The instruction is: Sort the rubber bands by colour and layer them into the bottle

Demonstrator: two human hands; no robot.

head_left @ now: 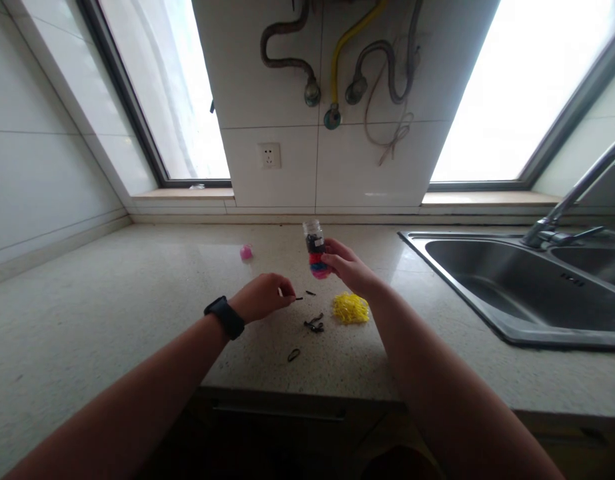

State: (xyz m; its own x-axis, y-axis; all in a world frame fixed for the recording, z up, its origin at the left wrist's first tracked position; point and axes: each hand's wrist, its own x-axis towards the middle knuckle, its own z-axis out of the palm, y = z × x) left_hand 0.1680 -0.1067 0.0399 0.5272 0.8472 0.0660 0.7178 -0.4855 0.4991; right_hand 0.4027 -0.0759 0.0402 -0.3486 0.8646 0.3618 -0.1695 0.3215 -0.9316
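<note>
My right hand (343, 261) grips a small clear plastic bottle (314, 248), tilted slightly, its top uncovered. Layers of black, red, blue and pink show inside the bottle; they look like small elastic bands. Between the thumb and fingertips of my left hand (272, 295) is a thin black elastic band (299, 299), just above or at the countertop. A few black elastic bands (314, 325) lie in a loose cluster near it, with a single black loop (294, 355) closer to me. Beside my right forearm sits a pile of yellow elastic bands (350, 309).
A pink cap-like piece (246, 252) lies on the pale speckled countertop (187, 267), behind my left hand. To the right is a steel sink (487, 287) with a faucet (552, 223). Hoses and a socket (270, 155) are on the tiled wall behind.
</note>
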